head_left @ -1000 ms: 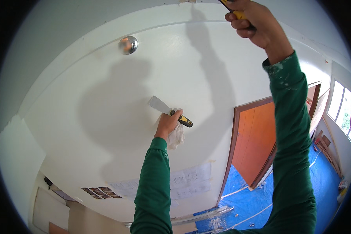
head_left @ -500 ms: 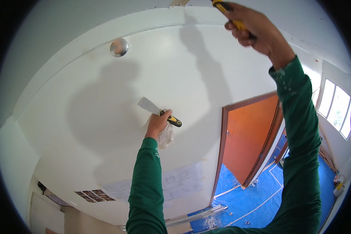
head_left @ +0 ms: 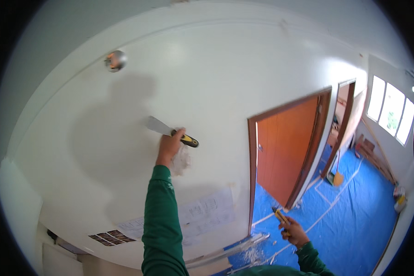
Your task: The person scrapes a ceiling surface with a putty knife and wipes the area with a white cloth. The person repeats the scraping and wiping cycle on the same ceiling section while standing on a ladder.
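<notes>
Raised in front of the white wall (head_left: 225, 83), my left hand (head_left: 169, 148) is closed round a putty knife (head_left: 187, 140) with a black-and-yellow handle. Its wide metal blade points up and left. A crumpled whitish plastic bag or wrap (head_left: 181, 162) hangs beneath the same hand. Low on the right, my right hand (head_left: 295, 232) grips a slim yellow-and-black utility knife (head_left: 281, 216), its dark tip pointing up and left. Whether a blade is out is too small to tell.
An orange door (head_left: 287, 152) stands in a brown frame to the right. Blue plastic sheeting (head_left: 345, 221) covers the floor, with debris and long strips (head_left: 239, 248) by the wall. Drawing sheets (head_left: 207, 209) hang low on the wall. A broom (head_left: 338, 178) and containers (head_left: 399, 202) are farther right.
My right hand has come down from near the ceiling to low on the right, still holding the utility knife. My left hand keeps the putty knife; the view has shifted slightly right.
</notes>
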